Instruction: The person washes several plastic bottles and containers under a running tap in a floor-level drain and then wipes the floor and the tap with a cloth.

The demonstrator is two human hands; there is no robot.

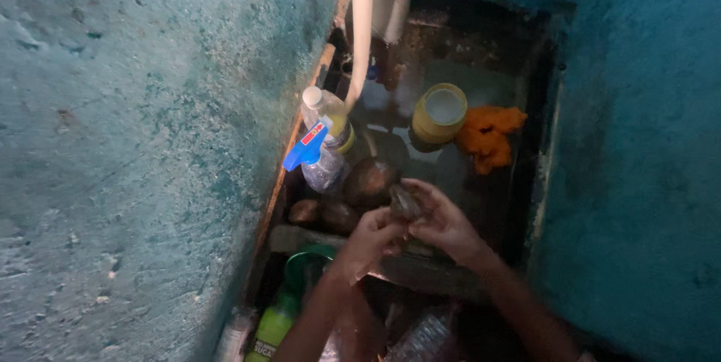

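Both hands — left hand (373, 238), right hand (443, 221) — clasp a grey lump (405, 201).

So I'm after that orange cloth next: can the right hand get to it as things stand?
Probably yes. The orange cloth lies uncovered in the recess beside the yellow jar, and nothing stands between it and the right hand. That hand, though, is busy on a small dark object with the left hand.

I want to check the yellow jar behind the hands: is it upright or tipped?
Upright: the yellow jar stands with its round mouth facing up.
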